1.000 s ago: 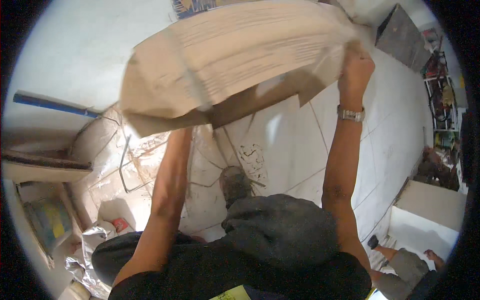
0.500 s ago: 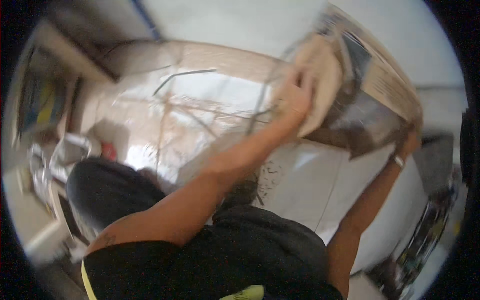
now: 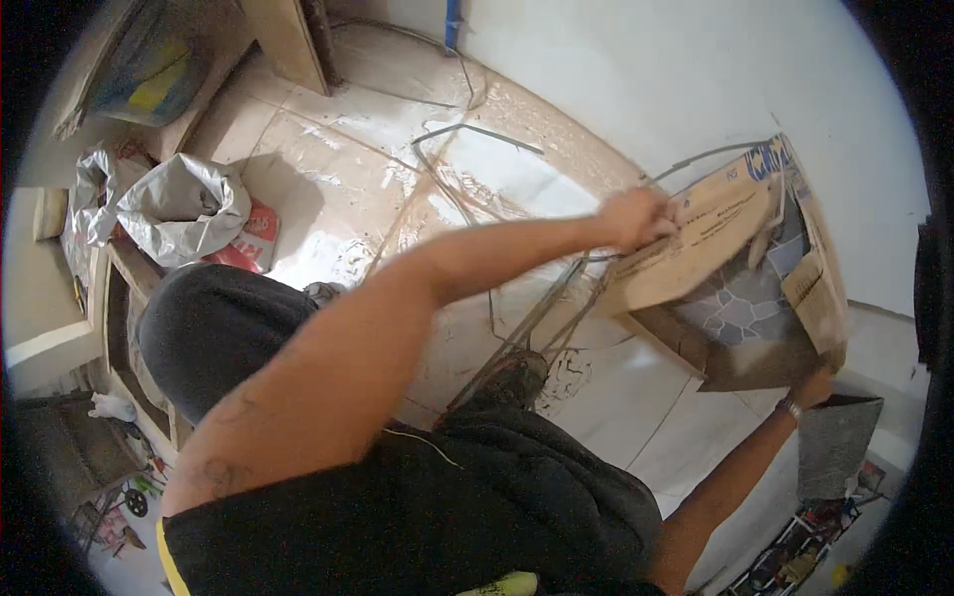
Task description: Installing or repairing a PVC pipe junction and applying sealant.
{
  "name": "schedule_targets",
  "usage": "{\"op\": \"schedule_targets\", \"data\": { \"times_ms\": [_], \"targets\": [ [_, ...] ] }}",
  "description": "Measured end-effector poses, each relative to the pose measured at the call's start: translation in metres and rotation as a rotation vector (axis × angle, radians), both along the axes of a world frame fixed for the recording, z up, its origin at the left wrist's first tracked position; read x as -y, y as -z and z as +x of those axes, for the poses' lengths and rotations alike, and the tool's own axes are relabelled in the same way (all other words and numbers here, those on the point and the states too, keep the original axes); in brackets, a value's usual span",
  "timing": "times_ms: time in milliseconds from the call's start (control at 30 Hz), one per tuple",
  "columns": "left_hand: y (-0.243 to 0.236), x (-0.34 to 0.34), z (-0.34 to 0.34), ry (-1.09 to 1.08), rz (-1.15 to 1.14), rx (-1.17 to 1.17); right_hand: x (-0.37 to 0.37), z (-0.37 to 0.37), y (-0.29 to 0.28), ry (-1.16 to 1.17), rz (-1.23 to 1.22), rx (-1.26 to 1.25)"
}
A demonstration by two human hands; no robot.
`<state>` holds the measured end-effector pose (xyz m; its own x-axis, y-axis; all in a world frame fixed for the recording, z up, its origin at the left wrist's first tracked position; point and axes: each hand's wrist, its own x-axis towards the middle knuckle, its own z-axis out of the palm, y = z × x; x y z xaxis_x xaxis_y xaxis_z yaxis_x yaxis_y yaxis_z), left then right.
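Observation:
My left hand [image 3: 644,217] grips the upper left edge of an opened cardboard box [image 3: 651,278], with my arm stretched across the view. My right hand [image 3: 817,382] holds the box's lower right corner. The box tilts beside the white wall, its flaps bent and a grey stone-patterned sheet or tile [image 3: 740,308] showing inside; I cannot tell which. Thin strips [image 3: 537,328] lie on the dusty tiled floor below it.
White wall [image 3: 636,70] behind; blue pipe [image 3: 452,20] at top. At left: silver sacks [image 3: 179,209], a red bag [image 3: 248,243], wooden boards [image 3: 293,45], a bucket [image 3: 139,70]. A grey panel [image 3: 835,442] and cluttered rack [image 3: 805,541] are at right.
The view has turned toward the wall. The box has swung to the right, from across the top to an angled position, and my left hand has moved from beneath it onto its upper edge.

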<state>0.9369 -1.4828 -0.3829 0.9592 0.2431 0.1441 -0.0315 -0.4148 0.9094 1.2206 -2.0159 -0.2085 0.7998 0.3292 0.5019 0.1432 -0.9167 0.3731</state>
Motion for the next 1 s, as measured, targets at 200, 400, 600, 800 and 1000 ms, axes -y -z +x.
{"op": "schedule_targets", "data": {
  "times_ms": [200,400,600,800,1000],
  "targets": [
    [0.098,-0.26,-0.137,-0.494,0.718,-0.588,-0.035,-0.086,0.058,-0.344,1.311,-0.193],
    [0.103,-0.302,-0.218,-0.583,0.841,-0.641,-0.211,-0.242,0.026,-0.212,1.079,0.265],
    [0.084,-0.083,-0.195,0.2,0.369,0.193,-0.377,-0.387,0.08,-0.692,0.864,-1.182],
    [0.081,0.078,-0.255,0.744,0.321,0.027,-0.382,-0.37,0.218,-0.477,0.27,-1.265],
    [0.087,0.012,-0.275,0.778,0.663,-0.146,-0.391,-0.403,0.275,-0.471,0.118,-1.135]
  ]
}}
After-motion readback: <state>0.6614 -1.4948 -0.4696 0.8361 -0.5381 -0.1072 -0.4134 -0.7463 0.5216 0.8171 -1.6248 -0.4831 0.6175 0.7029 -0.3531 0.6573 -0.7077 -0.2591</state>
